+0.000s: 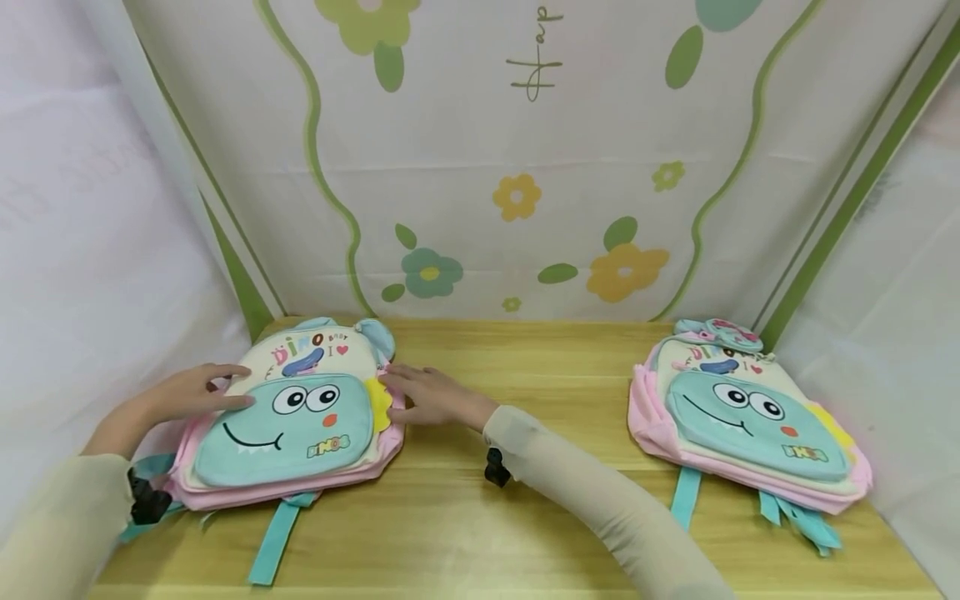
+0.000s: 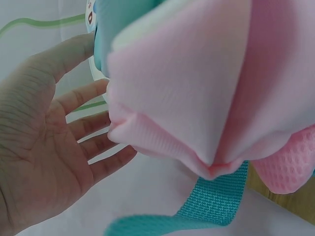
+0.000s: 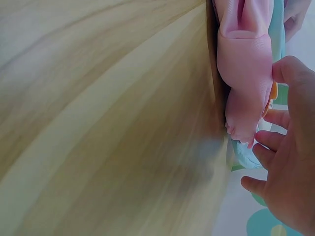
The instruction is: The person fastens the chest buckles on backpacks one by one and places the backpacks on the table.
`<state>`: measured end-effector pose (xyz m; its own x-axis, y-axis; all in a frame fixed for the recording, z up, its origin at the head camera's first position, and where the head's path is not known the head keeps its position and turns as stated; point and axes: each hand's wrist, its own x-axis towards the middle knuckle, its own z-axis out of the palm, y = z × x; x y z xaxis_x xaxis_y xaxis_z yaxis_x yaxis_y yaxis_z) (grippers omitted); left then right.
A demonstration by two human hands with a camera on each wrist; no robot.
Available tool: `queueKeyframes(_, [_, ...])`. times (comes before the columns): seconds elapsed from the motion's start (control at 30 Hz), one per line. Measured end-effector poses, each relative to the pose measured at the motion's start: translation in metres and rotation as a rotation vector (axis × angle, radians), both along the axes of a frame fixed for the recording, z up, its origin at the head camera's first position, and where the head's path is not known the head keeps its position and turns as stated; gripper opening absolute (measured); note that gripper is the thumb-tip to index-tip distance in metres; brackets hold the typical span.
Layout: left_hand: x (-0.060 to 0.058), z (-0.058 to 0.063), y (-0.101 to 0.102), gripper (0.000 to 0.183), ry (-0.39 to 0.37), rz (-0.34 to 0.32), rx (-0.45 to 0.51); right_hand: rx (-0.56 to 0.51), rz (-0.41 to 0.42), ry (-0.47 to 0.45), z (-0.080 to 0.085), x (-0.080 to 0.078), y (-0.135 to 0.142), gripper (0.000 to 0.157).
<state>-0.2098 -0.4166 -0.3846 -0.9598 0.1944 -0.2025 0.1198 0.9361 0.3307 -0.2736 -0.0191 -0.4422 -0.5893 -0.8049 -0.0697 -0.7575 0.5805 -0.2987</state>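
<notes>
A child's backpack [image 1: 300, 429] with a mint dinosaur-face pocket, cream top and pink sides lies face up at the left of the table. At its left edge is my left hand [image 1: 187, 393], with thumb and fingers spread over the border. My right hand [image 1: 433, 395] touches the opposite edge, by the yellow scalloped trim [image 1: 381, 404]. In the left wrist view, extended fingers reach along the pink side panel [image 2: 172, 93]. The right wrist view has the fingertips right at the pink side [image 3: 244, 73], loosely bent and not wrapped around anything.
A matching backpack [image 1: 757, 425] lies at the right, with a small round pouch [image 1: 733, 335] at its top. Teal straps [image 1: 273, 542] trail from both bags onto the wooden table [image 1: 480, 533]. Flower-printed fabric [image 1: 465, 167] closes the back, and white fabric walls [image 1: 67, 250] stand on both sides.
</notes>
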Motion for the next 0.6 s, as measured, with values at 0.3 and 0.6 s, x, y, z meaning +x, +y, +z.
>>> queueKeyframes(0.3, [-0.003, -0.003, 0.012, 0.079, -0.042, 0.024, 0.044, 0.011, -0.014, 0.010, 0.000, -0.003, 0.014, 0.069])
queueKeyframes(0.6, [-0.010, -0.007, 0.025, 0.082, -0.051, 0.017, 0.072, 0.025, -0.027, 0.014, 0.000, -0.008, 0.030, 0.071])
